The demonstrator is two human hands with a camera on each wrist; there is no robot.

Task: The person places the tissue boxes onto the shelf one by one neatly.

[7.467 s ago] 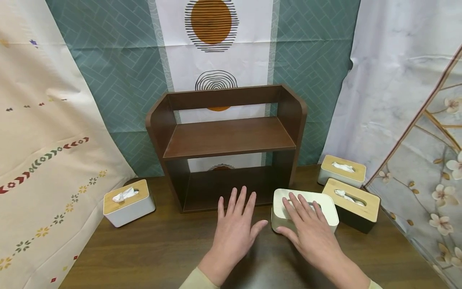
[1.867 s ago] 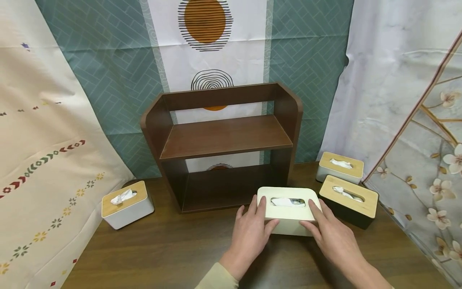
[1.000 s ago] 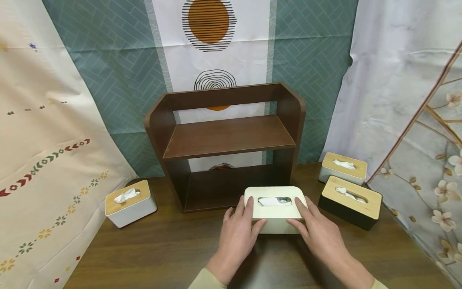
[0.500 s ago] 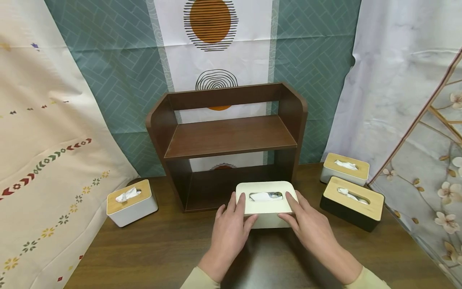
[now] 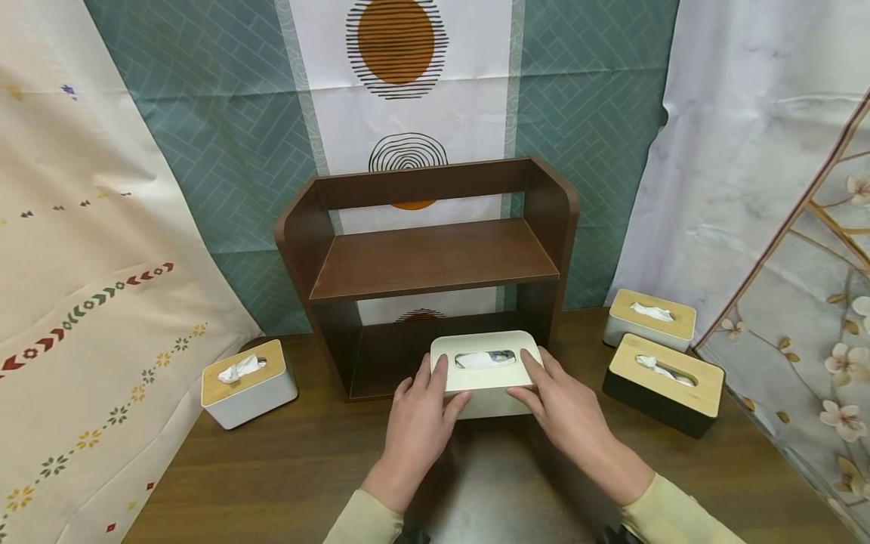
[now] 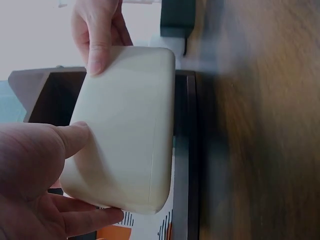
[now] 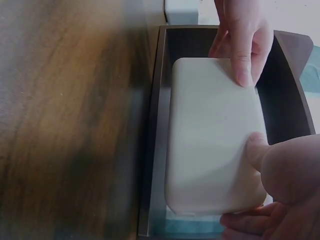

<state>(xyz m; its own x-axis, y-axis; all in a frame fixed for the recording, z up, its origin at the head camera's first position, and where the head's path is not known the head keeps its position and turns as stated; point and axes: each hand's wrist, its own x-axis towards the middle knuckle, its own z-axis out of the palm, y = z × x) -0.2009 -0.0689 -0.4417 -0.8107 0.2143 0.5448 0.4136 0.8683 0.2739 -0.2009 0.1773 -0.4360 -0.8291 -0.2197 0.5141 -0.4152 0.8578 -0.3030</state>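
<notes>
Both hands of the person are clamped on one cream tissue box [image 5: 485,384]. The left hand [image 5: 418,423] grips its left end and the right hand [image 5: 571,408] its right end, so the two hands stand apart with the box between them. Each thumb presses on the front wall, which is smooth and of one cream colour, and the other fingers go around the ends. In the oval slot of the top, some white tissue can be seen. From the wrist views, the box seems to be lifted above the counter [image 5: 272,476]. It is just in front of the lower compartment of a dark brown shelf [image 5: 435,257], nearer to the right half; I cannot tell if its back part is inside.

Pale yellow sleeves [image 5: 370,517] cover the forearms. Farther to the right, on the counter, stands a black tissue box [image 5: 662,387] with a wooden lid, and just behind it a grey-white tissue box [image 5: 649,323] with a similar lid. Well apart on the left is a white tissue box [image 5: 249,385], also wooden on top, turned at an angle.

Behind the shelf hangs a green and white cloth [image 5: 578,75], printed with an orange disc [image 5: 396,45] and black stripes. On the right, a pale cloth [image 5: 782,189] bears blossoms.
</notes>
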